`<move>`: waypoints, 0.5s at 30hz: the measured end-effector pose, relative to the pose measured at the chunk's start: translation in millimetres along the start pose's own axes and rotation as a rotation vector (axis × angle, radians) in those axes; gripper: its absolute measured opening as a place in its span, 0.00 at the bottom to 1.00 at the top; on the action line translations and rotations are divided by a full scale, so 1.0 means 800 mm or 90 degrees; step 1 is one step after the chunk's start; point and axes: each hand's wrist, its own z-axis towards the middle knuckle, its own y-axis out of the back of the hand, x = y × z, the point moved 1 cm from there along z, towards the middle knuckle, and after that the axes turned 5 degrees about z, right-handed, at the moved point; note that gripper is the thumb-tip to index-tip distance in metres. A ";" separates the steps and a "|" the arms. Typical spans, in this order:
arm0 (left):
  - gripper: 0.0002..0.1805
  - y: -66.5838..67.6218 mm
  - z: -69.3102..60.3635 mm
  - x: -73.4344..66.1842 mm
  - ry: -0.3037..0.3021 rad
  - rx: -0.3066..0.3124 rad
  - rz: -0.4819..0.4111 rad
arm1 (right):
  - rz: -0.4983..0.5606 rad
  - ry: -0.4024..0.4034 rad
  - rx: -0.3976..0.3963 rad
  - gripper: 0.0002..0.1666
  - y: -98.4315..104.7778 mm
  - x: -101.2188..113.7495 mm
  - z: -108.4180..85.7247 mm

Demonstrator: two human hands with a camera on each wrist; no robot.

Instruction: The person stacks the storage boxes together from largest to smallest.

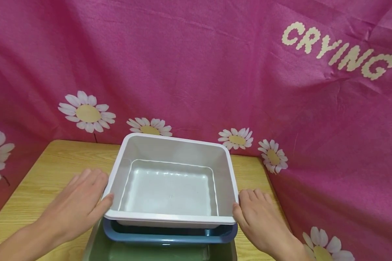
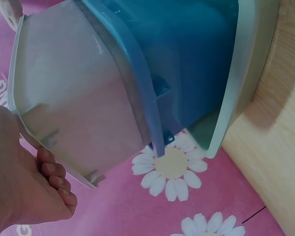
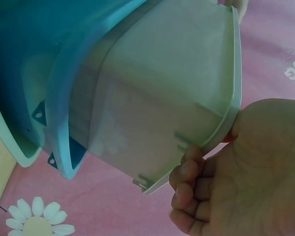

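A white plastic basin [image 1: 171, 188] is gripped at its two side rims, tilted toward the camera. My left hand [image 1: 76, 203] holds the left rim with the thumb on top and fingers curled beneath, as the left wrist view shows. On the opposite side my right hand [image 1: 262, 219] grips the right rim the same way; its curled fingers [image 3: 187, 189] show under the edge. Below, the white basin's lower part sits inside a blue basin [image 1: 170, 239], which in turn sits in a green basin [image 1: 98, 243]. The inside of the white basin holds nothing.
The basins stand on a wood-grain table [image 1: 39, 174]. A pink cloth [image 1: 183, 65] with daisies and lettering hangs behind and at both sides, close to the table's edges.
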 end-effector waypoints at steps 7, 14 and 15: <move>0.17 -0.010 0.000 -0.001 -0.004 -0.008 -0.001 | -0.006 -0.010 0.009 0.09 -0.003 -0.001 -0.001; 0.17 -0.020 0.000 -0.002 -0.005 0.003 0.005 | -0.012 -0.027 0.018 0.10 -0.011 -0.002 -0.002; 0.16 -0.021 0.000 -0.003 -0.005 0.005 0.005 | -0.013 -0.032 0.019 0.10 -0.013 -0.003 -0.003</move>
